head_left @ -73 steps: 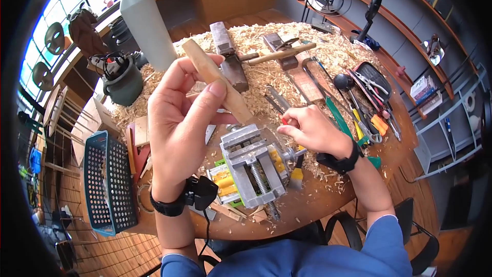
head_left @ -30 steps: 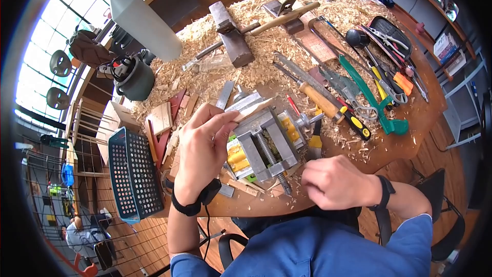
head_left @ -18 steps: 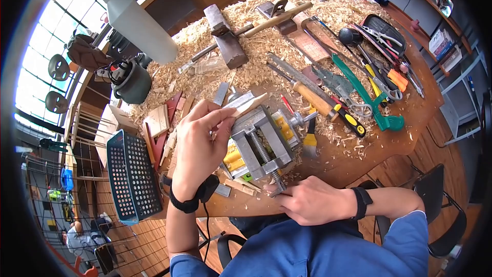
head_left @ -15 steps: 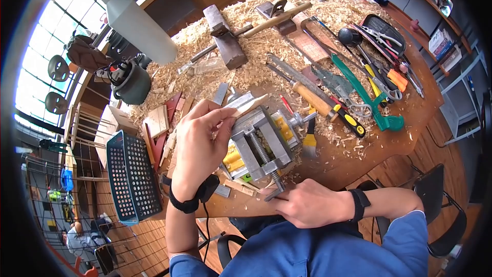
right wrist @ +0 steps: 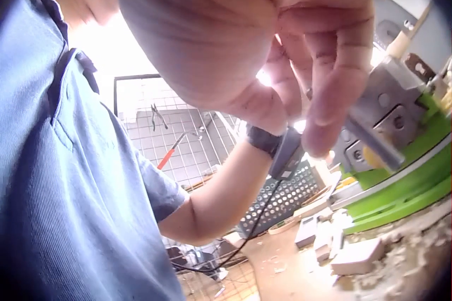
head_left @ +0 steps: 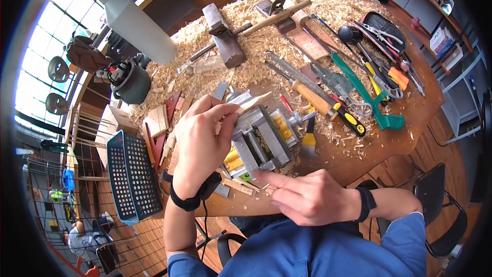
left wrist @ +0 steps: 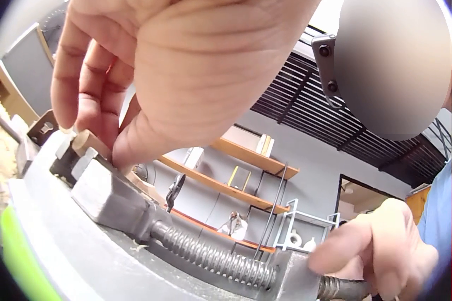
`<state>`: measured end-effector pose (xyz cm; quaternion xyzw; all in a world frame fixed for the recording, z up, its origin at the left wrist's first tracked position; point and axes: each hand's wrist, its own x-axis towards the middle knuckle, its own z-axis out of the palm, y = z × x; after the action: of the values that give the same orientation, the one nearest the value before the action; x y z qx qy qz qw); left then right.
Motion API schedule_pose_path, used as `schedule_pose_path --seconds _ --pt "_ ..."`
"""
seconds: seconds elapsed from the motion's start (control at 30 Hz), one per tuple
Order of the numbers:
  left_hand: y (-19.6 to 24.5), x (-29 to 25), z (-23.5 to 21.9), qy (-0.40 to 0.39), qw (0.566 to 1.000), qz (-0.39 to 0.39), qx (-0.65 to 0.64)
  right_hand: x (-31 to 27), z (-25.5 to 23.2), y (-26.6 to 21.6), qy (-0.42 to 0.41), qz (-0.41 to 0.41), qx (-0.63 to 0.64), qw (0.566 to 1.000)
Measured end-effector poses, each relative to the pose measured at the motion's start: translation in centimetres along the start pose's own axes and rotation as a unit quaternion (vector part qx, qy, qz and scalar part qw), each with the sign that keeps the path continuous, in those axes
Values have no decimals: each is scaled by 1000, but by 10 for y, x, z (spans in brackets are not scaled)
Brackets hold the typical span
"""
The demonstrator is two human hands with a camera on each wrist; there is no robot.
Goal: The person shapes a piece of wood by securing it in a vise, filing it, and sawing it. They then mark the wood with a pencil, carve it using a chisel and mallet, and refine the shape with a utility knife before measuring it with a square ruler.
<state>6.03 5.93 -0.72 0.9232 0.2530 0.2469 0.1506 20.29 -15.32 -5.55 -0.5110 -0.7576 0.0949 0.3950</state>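
My left hand (head_left: 202, 136) pinches a short tapered wooden piece (head_left: 256, 101) at the top of a grey metal vise (head_left: 266, 141). In the left wrist view, the rounded end of the wooden piece (left wrist: 90, 144) lies between the vise's jaws, under the fingers of the left hand (left wrist: 176, 61). My right hand (head_left: 312, 195) is at the vise's near screw end, its index finger extended and the other fingers loosely bent. It hides the screw's crossbar handle in the head view. In the right wrist view, the handle (right wrist: 378, 144) runs right beside a fingertip of the right hand (right wrist: 282, 47).
Wood shavings (head_left: 266, 36) heap over the table's back, with hand planes (head_left: 225, 38) on them. Saws, files and a green-handled tool (head_left: 366, 92) lie right; a brush (head_left: 309, 141) lies beside the vise. A perforated basket (head_left: 133, 174) stands left, beneath a white bottle (head_left: 138, 25).
The left hand has brought the wooden piece down from mid-air to the vise. The right hand has left the tools, come to the screw handle and shifted over it, its index finger now extended.
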Motion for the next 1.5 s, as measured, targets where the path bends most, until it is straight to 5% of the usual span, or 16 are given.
schedule_pose_path --seconds 0.03,0.1,0.23,0.4,0.47,0.6,0.7,0.77,0.83,1.1,1.37,1.5 --pt "0 0 0 5 1000 1 -1 -4 1 1 -1 0 0 1000" --pt "-1 1 1 9 1000 6 -2 -14 6 4 139 21 -2 990" --pt "-1 0 1 9 1000 -2 -6 -25 4 -1 77 78 -23 994" --pt "-3 1 1 7 1000 -5 -10 -31 18 -13 137 121 1 983" --pt "-4 -1 1 4 1000 -11 -14 -36 33 -8 94 148 -15 984" --pt "-7 -1 3 0 1000 -1 -4 -30 41 -10 -39 45 80 995" --pt "-6 -1 2 3 1000 -2 -11 -16 25 -13 -21 -35 91 995" --pt "-5 0 2 2 1000 -8 -13 -18 14 -8 119 36 -55 991" --pt "-5 -1 1 4 1000 -5 -7 -27 12 2 145 120 -52 981" --pt "-7 1 1 1 1000 1 -11 -32 14 -4 45 152 -17 987" --pt "-7 7 -1 -3 1000 7 -4 -21 35 -6 -79 31 75 994" --pt "-4 10 -4 -18 1000 8 3 -16 33 -9 -99 -36 -92 990"
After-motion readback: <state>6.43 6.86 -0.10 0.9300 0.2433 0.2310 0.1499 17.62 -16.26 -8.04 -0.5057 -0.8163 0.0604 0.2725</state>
